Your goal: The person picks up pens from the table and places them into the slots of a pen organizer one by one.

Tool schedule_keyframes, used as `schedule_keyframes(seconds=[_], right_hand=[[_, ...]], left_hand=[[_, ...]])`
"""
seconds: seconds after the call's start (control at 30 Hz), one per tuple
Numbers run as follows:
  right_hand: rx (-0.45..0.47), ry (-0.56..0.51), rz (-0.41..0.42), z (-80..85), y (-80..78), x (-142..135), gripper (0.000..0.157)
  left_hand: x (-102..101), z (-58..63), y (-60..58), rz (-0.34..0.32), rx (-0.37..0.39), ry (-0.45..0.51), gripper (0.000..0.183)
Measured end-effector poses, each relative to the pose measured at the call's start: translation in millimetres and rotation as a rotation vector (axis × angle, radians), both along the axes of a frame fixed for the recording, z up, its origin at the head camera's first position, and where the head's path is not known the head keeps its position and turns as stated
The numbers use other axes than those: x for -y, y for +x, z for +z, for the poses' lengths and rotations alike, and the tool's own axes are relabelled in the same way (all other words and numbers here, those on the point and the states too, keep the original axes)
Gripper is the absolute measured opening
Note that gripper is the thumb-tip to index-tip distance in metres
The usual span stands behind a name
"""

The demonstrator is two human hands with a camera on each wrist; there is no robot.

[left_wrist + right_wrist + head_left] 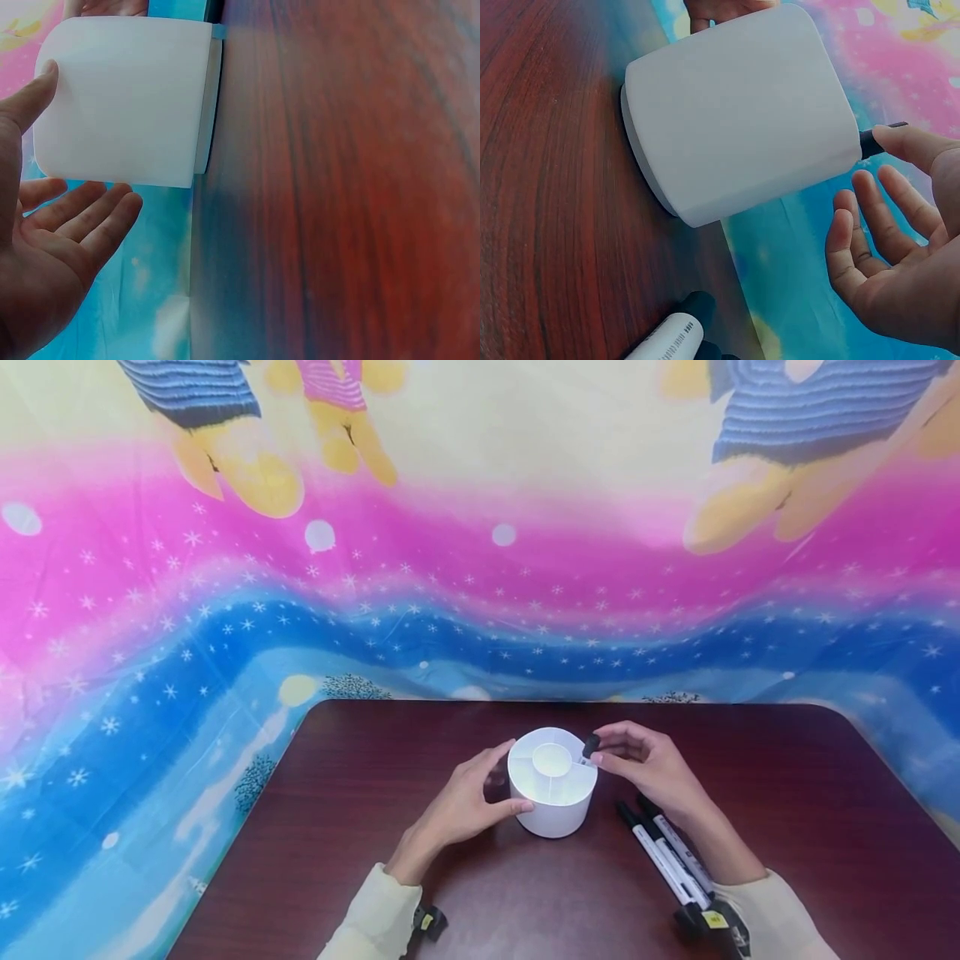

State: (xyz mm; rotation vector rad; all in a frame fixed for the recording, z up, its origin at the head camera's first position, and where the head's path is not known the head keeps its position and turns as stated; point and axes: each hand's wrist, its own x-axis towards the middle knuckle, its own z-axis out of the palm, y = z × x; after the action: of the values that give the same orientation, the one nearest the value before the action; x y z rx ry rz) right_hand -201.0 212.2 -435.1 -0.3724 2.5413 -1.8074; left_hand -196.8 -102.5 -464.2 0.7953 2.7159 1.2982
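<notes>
A round white desk organizer (552,818) with several compartments around a central round one stands upright on the table. My left hand (468,793) steadies it from the left, thumb at the front rim and fingers round the far side. In the left wrist view, the thumb (37,90) lies against its white wall. On the right, my right hand (652,768) pinches the black cap end of a marker (590,747) between thumb and fingers. That marker stands in a right-hand compartment, its lower part hidden by the wall. The other right fingers (885,217) are loosely bent.
Several white markers with black caps (663,856) lie side by side on the dark wooden table (337,777), beneath and left of my right forearm. Behind the table's far edge hangs a colourful printed cloth (480,577).
</notes>
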Motion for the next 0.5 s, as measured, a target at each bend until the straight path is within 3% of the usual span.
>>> schedule_keyframes(seconds=[0.5], right_hand=[[0.036, 0.063, 0.059, 8.8, 4.7, -17.0, 0.045]], left_hand=[[-0.7, 1.3, 0.0, 0.001, -0.004, 0.008, 0.095]])
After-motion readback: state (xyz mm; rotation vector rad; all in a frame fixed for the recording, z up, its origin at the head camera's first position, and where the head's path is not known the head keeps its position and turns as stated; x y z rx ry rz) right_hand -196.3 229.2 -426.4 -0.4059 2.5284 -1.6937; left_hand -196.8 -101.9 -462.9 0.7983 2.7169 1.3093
